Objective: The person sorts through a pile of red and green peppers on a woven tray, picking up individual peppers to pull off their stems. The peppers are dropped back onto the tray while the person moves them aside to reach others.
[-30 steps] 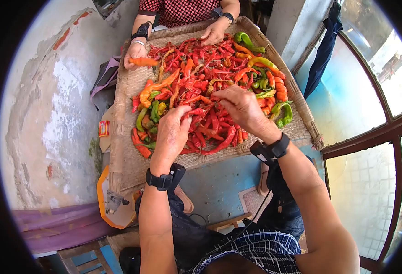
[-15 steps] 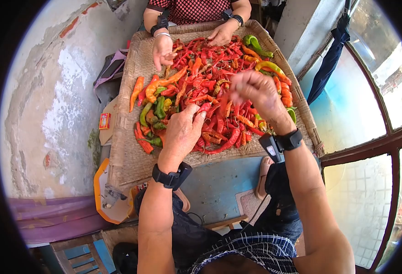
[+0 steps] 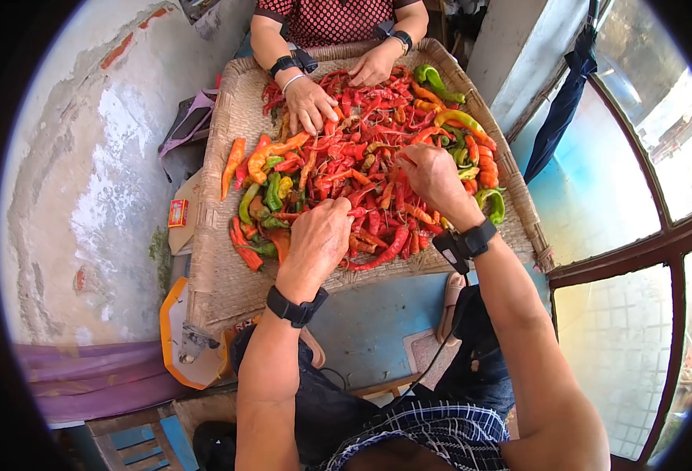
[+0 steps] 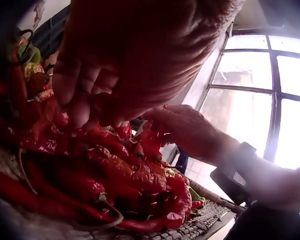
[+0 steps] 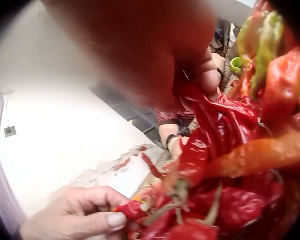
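Note:
A heap of mostly red chili peppers (image 3: 362, 149) lies on a shallow woven tray (image 3: 212, 267). At the near side of the heap, my left hand (image 3: 318, 235) pinches a small red chili pepper (image 5: 132, 209) between thumb and forefinger, its stem end facing the heap. Farther right, my right hand (image 3: 438, 179) is over the heap with curled fingers. In the right wrist view, its fingertips grip a shiny red chili pepper (image 5: 205, 112) at the top of a cluster. Palm and knuckles partly hide both held peppers in the head view.
Across the tray, another person's hands (image 3: 311, 102) touch the far peppers. Green peppers (image 3: 440, 82) and orange peppers (image 3: 234, 166) lie around the edges. A plastered wall stands left, framed windows (image 3: 613, 337) right. A folded umbrella (image 3: 558, 110) hangs by the pillar.
My right hand swung up and right, then came down into the heap. My left hand stayed near its spot. The other person put an orange pepper at the tray's left edge and reached back to the heap.

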Demonstrator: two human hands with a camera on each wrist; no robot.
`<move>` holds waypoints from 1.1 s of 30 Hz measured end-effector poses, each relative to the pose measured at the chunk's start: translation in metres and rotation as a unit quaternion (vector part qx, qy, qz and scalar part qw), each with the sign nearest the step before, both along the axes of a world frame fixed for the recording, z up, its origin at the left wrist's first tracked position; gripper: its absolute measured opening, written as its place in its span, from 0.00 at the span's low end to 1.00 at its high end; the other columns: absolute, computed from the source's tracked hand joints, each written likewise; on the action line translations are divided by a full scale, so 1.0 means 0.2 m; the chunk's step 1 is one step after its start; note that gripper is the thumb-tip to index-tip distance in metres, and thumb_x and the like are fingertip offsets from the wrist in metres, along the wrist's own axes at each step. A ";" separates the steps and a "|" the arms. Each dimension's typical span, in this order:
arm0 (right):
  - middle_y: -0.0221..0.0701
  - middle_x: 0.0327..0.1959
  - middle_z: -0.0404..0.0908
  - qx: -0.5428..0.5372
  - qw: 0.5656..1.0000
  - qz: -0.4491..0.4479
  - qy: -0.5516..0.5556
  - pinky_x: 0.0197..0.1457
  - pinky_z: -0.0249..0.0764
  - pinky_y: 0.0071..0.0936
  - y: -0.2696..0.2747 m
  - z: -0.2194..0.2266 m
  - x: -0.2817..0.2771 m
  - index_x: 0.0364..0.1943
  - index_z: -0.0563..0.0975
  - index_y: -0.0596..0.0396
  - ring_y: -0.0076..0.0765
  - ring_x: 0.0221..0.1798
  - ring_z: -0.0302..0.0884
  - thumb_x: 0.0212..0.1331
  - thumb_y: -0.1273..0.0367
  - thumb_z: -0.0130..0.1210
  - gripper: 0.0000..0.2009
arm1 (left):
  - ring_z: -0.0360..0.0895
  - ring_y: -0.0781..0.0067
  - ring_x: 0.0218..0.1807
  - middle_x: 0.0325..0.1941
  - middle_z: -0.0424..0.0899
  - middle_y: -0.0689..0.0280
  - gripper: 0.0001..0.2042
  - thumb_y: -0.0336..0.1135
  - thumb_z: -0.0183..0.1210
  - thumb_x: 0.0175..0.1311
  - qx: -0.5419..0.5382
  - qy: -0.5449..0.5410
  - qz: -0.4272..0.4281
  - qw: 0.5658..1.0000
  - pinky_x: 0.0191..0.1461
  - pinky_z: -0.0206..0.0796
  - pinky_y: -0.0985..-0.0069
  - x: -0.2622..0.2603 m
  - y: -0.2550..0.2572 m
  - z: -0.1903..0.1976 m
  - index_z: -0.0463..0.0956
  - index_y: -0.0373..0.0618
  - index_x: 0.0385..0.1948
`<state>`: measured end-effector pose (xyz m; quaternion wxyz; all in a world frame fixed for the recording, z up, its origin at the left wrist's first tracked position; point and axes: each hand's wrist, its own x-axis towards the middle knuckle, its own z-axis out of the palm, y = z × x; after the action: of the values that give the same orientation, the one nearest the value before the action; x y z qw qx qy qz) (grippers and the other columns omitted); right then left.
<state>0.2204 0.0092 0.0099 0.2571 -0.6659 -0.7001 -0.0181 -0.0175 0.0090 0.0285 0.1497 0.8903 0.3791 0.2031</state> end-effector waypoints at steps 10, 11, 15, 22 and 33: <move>0.34 0.31 0.80 0.156 0.949 0.067 0.266 0.37 0.75 0.24 -0.26 0.34 -0.18 0.46 0.80 0.59 0.26 0.32 0.77 0.66 0.64 0.53 0.13 | 0.78 0.48 0.35 0.32 0.79 0.53 0.06 0.32 0.54 0.63 0.017 0.020 0.008 1.000 0.37 0.70 0.58 0.00 0.00 0.00 0.71 0.39 0.34; 0.34 0.31 0.80 0.153 0.949 0.068 0.266 0.37 0.75 0.24 -0.26 0.33 -0.16 0.46 0.80 0.59 0.26 0.32 0.77 0.66 0.64 0.53 0.13 | 0.78 0.48 0.35 0.32 0.79 0.53 0.06 0.32 0.54 0.63 0.014 0.019 0.009 1.000 0.37 0.70 0.58 0.00 0.00 0.00 0.71 0.39 0.34; 0.27 0.28 0.79 0.008 0.809 0.116 0.577 0.32 0.75 0.13 -0.23 0.29 -0.10 0.47 0.78 0.61 0.17 0.28 0.76 0.70 0.59 0.47 0.18 | 0.78 0.49 0.35 0.32 0.78 0.53 0.07 0.32 0.56 0.61 0.012 0.031 0.004 0.999 0.37 0.70 0.58 0.00 0.01 -0.02 0.71 0.39 0.33; 0.39 0.39 0.82 0.055 0.723 0.141 0.674 0.41 0.78 0.28 -0.02 0.23 -0.03 0.56 0.70 0.64 0.32 0.37 0.81 0.68 0.61 0.50 0.21 | 0.78 0.49 0.36 0.31 0.78 0.53 0.07 0.31 0.57 0.61 0.009 0.034 -0.006 0.999 0.37 0.69 0.58 0.00 0.01 -0.02 0.70 0.39 0.33; 0.38 0.48 0.76 -0.044 0.984 0.158 -0.073 0.54 0.73 0.37 -0.09 0.02 -0.04 0.39 0.77 0.56 0.48 0.53 0.72 0.48 0.77 0.57 0.12 | 0.77 0.47 0.35 0.32 0.78 0.53 0.06 0.31 0.55 0.62 0.012 0.029 0.003 1.000 0.37 0.69 0.58 0.03 0.02 0.00 0.72 0.39 0.34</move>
<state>0.2117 -0.0080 0.0146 0.1751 -0.5541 -0.8138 0.0051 -0.0117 0.0124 0.0290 0.1273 0.8965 0.3832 0.1824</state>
